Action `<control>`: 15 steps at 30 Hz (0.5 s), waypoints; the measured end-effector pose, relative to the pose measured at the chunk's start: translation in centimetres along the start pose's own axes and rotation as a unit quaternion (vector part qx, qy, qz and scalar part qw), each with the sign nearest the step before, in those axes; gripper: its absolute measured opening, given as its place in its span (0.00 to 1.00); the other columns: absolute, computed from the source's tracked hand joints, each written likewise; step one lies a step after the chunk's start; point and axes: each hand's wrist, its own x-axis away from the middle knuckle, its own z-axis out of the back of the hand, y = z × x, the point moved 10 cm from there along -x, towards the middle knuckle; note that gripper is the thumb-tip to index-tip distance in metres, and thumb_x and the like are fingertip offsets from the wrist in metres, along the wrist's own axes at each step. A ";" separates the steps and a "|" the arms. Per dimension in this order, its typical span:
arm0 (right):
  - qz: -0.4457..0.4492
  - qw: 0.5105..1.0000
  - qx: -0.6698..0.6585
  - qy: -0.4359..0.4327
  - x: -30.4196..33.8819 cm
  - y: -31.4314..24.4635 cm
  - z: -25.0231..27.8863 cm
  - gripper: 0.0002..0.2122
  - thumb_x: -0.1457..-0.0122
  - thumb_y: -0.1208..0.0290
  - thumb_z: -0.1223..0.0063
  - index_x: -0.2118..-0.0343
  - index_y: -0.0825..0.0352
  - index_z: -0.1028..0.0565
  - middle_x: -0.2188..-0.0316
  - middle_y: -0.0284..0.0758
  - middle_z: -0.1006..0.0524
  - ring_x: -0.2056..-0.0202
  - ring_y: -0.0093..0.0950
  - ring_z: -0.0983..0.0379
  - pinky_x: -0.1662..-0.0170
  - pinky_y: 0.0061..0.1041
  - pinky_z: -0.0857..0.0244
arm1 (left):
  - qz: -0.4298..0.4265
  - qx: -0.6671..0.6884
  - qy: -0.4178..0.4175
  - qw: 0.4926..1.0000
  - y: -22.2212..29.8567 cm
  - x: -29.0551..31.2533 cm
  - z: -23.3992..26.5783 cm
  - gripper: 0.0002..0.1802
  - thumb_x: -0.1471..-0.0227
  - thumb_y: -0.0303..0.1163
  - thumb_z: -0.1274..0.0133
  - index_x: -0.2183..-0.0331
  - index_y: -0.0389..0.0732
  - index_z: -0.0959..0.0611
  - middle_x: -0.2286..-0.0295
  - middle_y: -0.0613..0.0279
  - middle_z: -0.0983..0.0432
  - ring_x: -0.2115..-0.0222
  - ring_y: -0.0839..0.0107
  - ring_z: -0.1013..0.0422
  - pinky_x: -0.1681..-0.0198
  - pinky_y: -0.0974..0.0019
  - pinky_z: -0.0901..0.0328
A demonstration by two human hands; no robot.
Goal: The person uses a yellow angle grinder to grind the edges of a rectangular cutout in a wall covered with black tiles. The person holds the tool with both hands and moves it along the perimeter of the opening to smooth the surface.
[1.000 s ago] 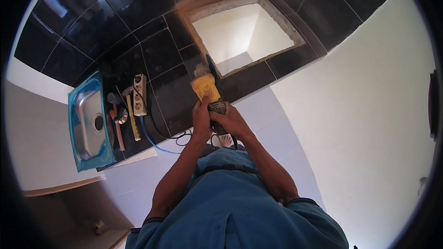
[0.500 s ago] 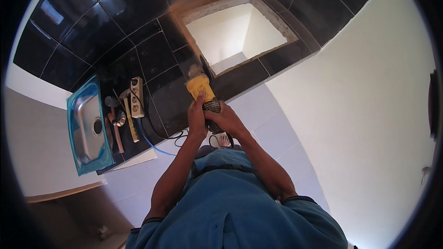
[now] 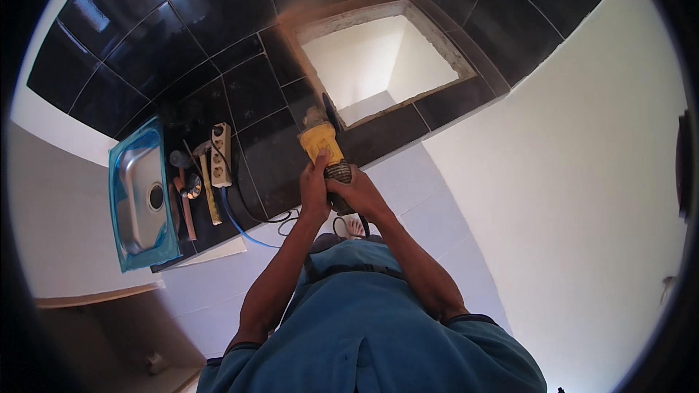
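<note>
Both my hands are closed around an angle grinder [image 3: 318,140] with a yellow head and a dark ribbed body. My left hand [image 3: 315,188] grips its left side, the thumb lying up along the yellow part. Wrapped round the rear body from the right is my right hand [image 3: 357,193]. The grinder's dark disc [image 3: 330,110] stands on edge at the near left corner of a four-sided opening, whose rough cut rim [image 3: 313,65] shows in the black tiled counter [image 3: 266,149]. Brownish dust hangs along the opening's left and far edges.
Left on the counter lie a white power strip [image 3: 221,156], a hammer with a yellowish handle [image 3: 210,193] and other tools. A steel sink [image 3: 138,204] with blue film on its edges stands farther left. Cables [image 3: 247,229] run past the counter's front edge. A white wall [image 3: 568,175] rises at right.
The view has shifted slightly, so the counter and opening appear a little lower and farther right. Both hands keep their hold on the grinder, with its disc still at the opening's left edge.
</note>
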 end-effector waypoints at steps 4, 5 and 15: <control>0.004 1.000 -0.004 0.006 0.1 -0.3 0.1 0.25 0.44 0.61 0.35 0.52 0.76 0.30 0.62 0.41 0.21 0.65 0.27 0.20 0.61 0.25 0.24 | -0.008 0.007 -0.003 1.000 0.4 0.1 -0.3 0.24 0.34 0.47 0.45 0.51 0.35 0.22 0.62 0.61 0.21 0.65 0.73 0.23 0.62 0.66 0.27; 0.004 1.000 0.000 0.007 0.1 -0.4 0.2 0.25 0.44 0.61 0.35 0.52 0.76 0.30 0.61 0.41 0.21 0.64 0.27 0.20 0.61 0.26 0.23 | -0.010 0.012 -0.004 1.000 0.5 0.2 -0.5 0.24 0.35 0.47 0.45 0.51 0.35 0.22 0.62 0.61 0.21 0.65 0.73 0.23 0.62 0.66 0.27; 0.108 0.994 0.007 0.020 0.7 -8.9 0.7 0.28 0.45 0.60 0.33 0.48 0.73 0.29 0.59 0.40 0.21 0.59 0.28 0.23 0.54 0.29 0.27 | -0.118 -0.075 -0.005 0.990 7.1 0.0 -3.0 0.26 0.35 0.48 0.44 0.49 0.34 0.23 0.59 0.58 0.21 0.60 0.72 0.24 0.55 0.67 0.29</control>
